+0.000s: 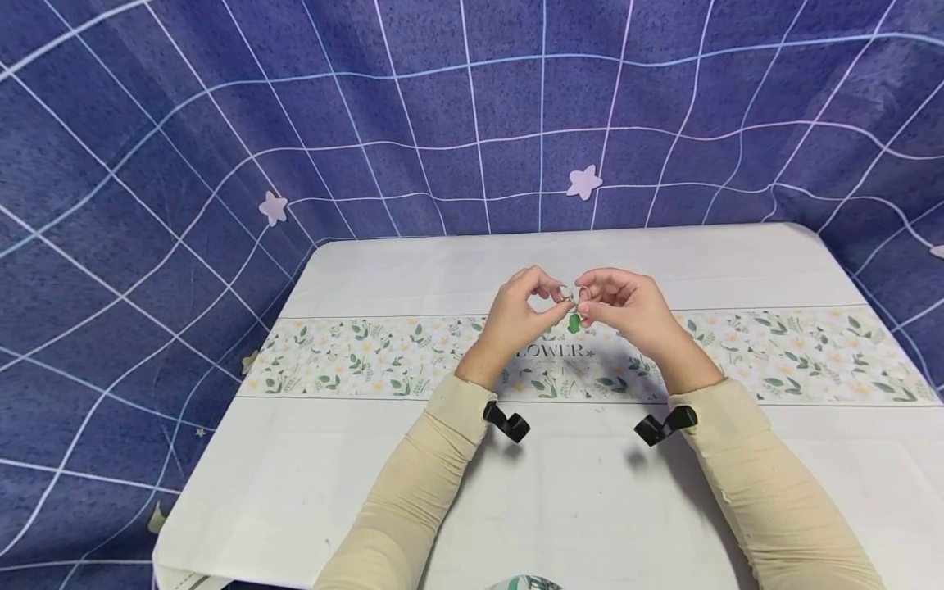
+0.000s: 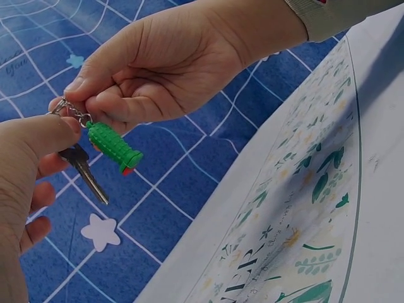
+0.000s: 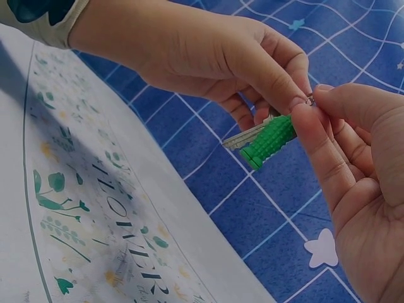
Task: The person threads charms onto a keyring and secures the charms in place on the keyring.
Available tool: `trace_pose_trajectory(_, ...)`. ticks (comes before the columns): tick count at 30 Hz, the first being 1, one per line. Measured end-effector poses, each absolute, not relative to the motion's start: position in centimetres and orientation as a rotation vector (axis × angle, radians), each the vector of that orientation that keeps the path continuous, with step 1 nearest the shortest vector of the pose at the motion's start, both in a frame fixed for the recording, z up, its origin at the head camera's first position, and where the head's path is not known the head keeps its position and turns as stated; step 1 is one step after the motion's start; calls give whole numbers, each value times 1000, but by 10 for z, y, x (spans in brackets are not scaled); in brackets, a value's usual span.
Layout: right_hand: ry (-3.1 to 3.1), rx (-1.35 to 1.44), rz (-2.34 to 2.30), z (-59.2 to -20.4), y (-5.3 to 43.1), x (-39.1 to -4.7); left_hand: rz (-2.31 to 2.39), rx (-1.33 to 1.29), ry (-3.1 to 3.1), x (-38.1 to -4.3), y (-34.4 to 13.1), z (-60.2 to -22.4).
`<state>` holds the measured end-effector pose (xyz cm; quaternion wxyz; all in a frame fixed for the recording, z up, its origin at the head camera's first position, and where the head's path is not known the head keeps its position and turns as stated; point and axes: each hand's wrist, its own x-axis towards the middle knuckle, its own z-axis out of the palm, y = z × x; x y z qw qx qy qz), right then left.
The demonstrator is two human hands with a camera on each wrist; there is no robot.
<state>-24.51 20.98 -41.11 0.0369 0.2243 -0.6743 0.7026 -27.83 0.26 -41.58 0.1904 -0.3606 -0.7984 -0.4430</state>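
Observation:
Above the floral band of the table, my left hand [image 1: 515, 310] and right hand [image 1: 628, 308] meet at a small key ring [image 2: 59, 108]. Between thumb and finger, the left hand pinches the ring, and a metal key [image 2: 90, 178] hangs just below it. The right hand pinches the ring's other side, by the short metal chain [image 2: 77, 113]. From that chain dangles a bumpy green keychain charm [image 2: 113, 145] with a red bit at its lower end. In the right wrist view the charm lies partly over the key. Fingertips hide much of the ring.
A white tablecloth [image 1: 317, 467] with a printed flower band covers the table. Blue grid-patterned curtain [image 1: 442, 106] with star shapes rises behind and at the left. Black wrist mounts [image 1: 507, 423] sit on both sleeves. A rounded patterned thing [image 1: 525, 583] shows at the bottom edge.

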Motion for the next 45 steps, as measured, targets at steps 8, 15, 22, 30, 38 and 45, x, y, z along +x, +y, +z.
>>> trace_pose_trajectory(8, -2067, 678, 2164, -410, 209, -245, -1211, -1027, -2236, -277, 3, -416)
trace_pose_trajectory(15, -2046, 685, 2183, -410, 208, -246, -1188, -1024, -2271, -277, 3, -419)
trace_pose_trajectory(22, -2040, 684, 2187, -408, 207, -246, -1186, -992, -2266, -280, 1, -421)
trace_pose_trajectory(30, -2026, 671, 2182, -409, 209, -248, -1227, -971, -2229, -286, -5, -419)
trace_pose_trajectory(38, -2010, 659, 2211, -413, 211, -247, -1242, -968, -2185, -290, -11, -416)
trace_pose_trajectory(45, -2002, 636, 2236, -415, 210, -247, -1331, -967, -2172, -290, -15, -411)
